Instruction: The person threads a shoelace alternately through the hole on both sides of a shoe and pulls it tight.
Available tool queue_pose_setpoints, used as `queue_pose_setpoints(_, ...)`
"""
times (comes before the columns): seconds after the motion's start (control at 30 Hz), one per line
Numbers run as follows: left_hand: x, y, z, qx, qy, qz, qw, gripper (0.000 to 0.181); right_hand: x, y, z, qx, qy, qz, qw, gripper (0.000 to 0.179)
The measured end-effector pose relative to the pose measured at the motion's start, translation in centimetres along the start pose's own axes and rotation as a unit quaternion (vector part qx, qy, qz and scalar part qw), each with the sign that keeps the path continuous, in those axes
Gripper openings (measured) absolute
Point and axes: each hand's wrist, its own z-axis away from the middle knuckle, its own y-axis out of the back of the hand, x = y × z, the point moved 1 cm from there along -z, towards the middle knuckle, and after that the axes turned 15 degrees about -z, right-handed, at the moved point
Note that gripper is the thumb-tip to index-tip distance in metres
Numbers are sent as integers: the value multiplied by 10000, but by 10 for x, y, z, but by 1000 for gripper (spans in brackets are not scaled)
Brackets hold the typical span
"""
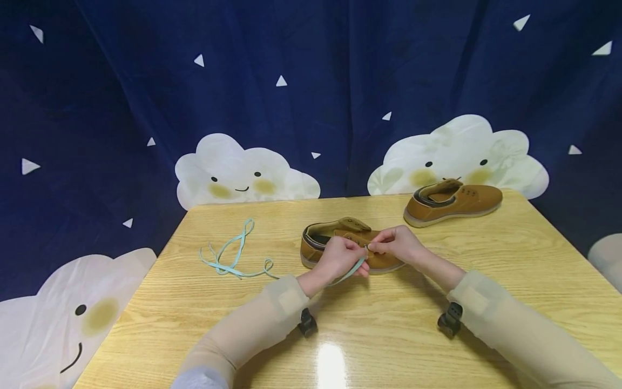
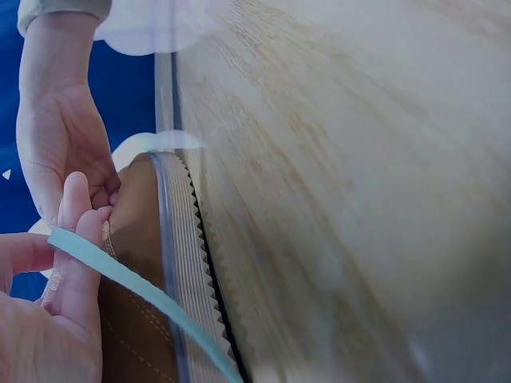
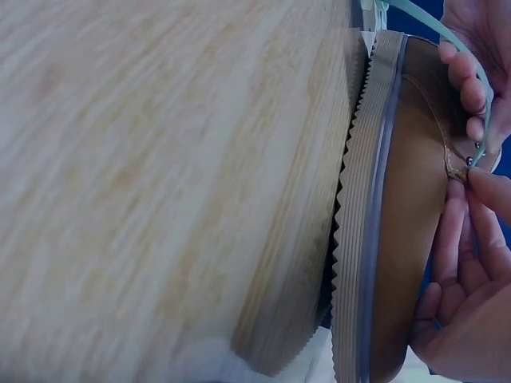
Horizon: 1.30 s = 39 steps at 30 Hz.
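A brown leather shoe [image 1: 389, 262] stands on the table with its toe to the right. My left hand [image 1: 337, 258] is over its lace opening and pinches a light blue shoelace [image 2: 128, 275], whose end meets an eyelet in the right wrist view. From the toe side, my right hand [image 3: 471, 279] pinches the edge of the eyelet flap [image 3: 457, 169] between thumb and fingers. The lace runs under the left wrist to a loose tangle [image 1: 233, 267] left of the shoe. In the head view, my fingers hide part of the eyelets and the lace tip.
A second brown shoe [image 1: 457, 205], with no lace visible in it, stands at the back right of the wooden table [image 1: 389, 335]. Behind the table hangs a dark blue curtain [image 1: 340, 97] with clouds and white triangles.
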Motion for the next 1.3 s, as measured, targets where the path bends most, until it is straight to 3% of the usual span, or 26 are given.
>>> queue_pose_setpoints(0.33, -6, -3, -6, 145, -327, -380, 9986, 24, 0, 4, 0, -328, 22, -243, 9992, 19)
queue_pose_setpoints(0.7, -6, -1, -5, 69, -442, -621, 9971, 20, 2, 11, -13, -654, -1023, -743, 9898, 30)
queue_pose_setpoints(1.03, -5, 3, -2, -20, -703, -866, 9938, 19, -2, 12, -24, -1139, -1309, -607, 9830, 25)
queue_pose_setpoints(1.3, -4, 5, 1, 6, -588, -890, 9943, 18, -3, 10, -24, -1338, -1359, -656, 9794, 26)
